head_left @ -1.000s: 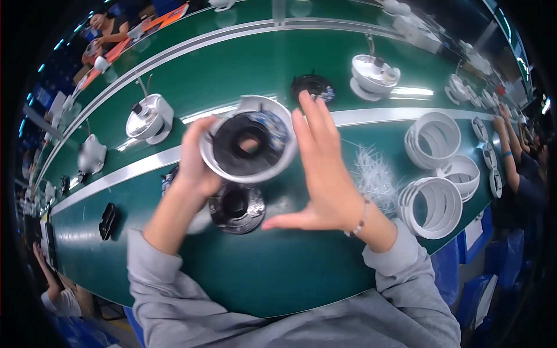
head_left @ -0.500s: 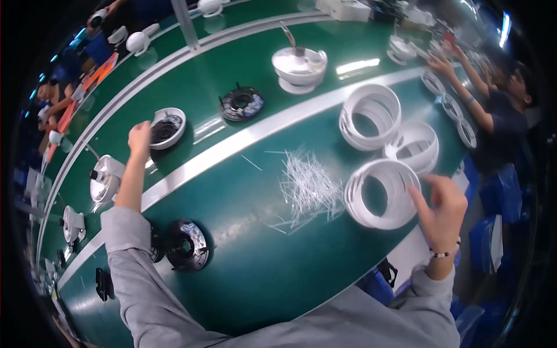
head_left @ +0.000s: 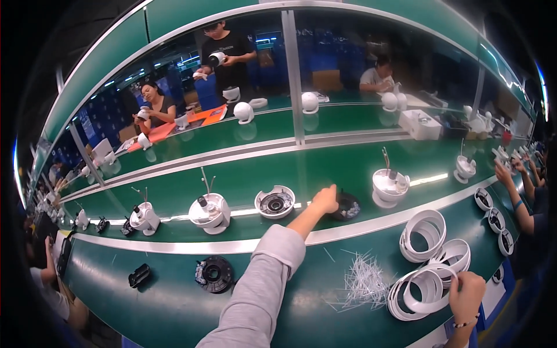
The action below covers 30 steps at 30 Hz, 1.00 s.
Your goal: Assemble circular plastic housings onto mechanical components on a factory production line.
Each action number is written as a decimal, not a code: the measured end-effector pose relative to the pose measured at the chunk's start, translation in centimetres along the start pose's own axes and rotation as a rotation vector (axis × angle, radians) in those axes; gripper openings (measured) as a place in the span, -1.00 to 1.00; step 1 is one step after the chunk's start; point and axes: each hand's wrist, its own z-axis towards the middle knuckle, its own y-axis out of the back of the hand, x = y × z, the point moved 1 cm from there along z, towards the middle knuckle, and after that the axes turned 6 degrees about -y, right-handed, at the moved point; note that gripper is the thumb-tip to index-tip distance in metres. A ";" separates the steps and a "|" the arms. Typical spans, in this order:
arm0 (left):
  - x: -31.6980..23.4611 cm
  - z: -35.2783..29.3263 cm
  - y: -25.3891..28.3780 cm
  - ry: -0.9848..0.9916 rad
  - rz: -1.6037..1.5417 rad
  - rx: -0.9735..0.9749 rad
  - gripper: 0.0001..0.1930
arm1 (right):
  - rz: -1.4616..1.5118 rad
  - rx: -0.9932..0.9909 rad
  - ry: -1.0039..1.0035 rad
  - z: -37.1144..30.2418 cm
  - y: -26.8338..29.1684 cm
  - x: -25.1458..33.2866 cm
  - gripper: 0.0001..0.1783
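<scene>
My left hand reaches over the green belt, fingers curled at the near-left edge of a black round part with circuitry; its thumb is hard to make out. Left of it lies a white cup-shaped housing with a black disc inside. At the lower right my right hand is closed on the rim of a thin white ring, held tilted over wider white rings. More white rings are piled just beyond. Beside them lies a loose heap of thin clear strips.
White housings with upright wires stand along the belt, another to the right. A black disc and a black bracket lie on the near table. Metal posts rise beyond; several people work across and at the right.
My view has turned up and left. My left hand has gone from the white cup-shaped housing to the black round part. My right hand, open before, has closed on a white ring and tilted it.
</scene>
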 end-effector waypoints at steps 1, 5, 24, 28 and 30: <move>-0.8 -0.2 0.5 -0.003 -0.003 -0.001 -0.44 | 0.047 -0.100 -0.010 -0.1 0.6 -0.1 -0.92; -0.4 -2.8 2.2 0.218 -0.393 -0.022 -0.66 | 0.351 -0.006 -0.093 -0.7 1.7 3.8 -0.55; 1.0 -30.2 15.9 0.192 -1.608 -0.432 -0.67 | 0.041 0.669 0.316 -8.2 -9.6 15.7 -0.14; 1.5 -30.8 15.7 0.181 -1.649 -0.427 -0.66 | 0.174 0.511 0.447 -5.6 -6.3 18.8 0.05; 1.4 -30.9 15.5 0.174 -1.664 -0.416 -0.65 | 0.194 0.578 0.772 -5.1 -5.8 20.1 0.24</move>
